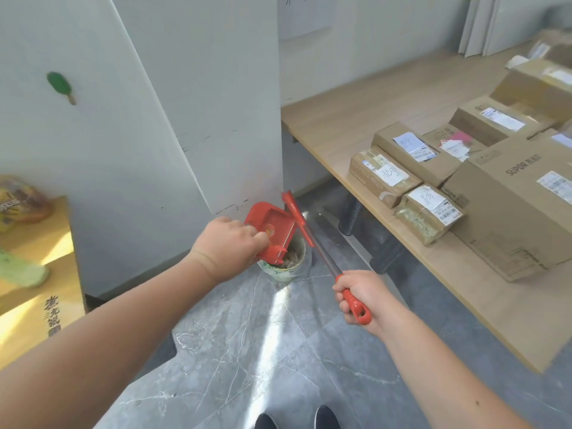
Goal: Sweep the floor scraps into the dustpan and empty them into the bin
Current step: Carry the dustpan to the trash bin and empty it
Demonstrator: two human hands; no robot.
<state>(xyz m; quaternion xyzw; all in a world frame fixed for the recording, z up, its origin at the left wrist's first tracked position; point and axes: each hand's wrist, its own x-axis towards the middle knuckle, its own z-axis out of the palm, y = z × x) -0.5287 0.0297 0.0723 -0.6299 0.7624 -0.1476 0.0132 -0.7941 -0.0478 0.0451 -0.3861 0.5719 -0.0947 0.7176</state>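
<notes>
Head view, looking down past both my bare forearms to a grey marble-patterned tile floor [247, 351]. My left hand [229, 243] was closed round the back of a small red plastic dustpan [270, 227], tipped with its open mouth over a round pale bin [283, 264] that stood on the floor against the foot of a white wall panel [185, 119]. Brownish scraps showed inside the bin, just under the pan's lip. My right hand [359, 297] was wrapped tight round the red grip of a long broom [312, 243], whose metal shaft ran up and away to the left, its red head lying just beside the pan's far edge. The bin lay straight ahead, nearer my left hand. A light wooden bench [356, 119] carrying brown cardboard boxes [510, 193] stood well apart on the right. I judged the emptying nearly done.
</notes>
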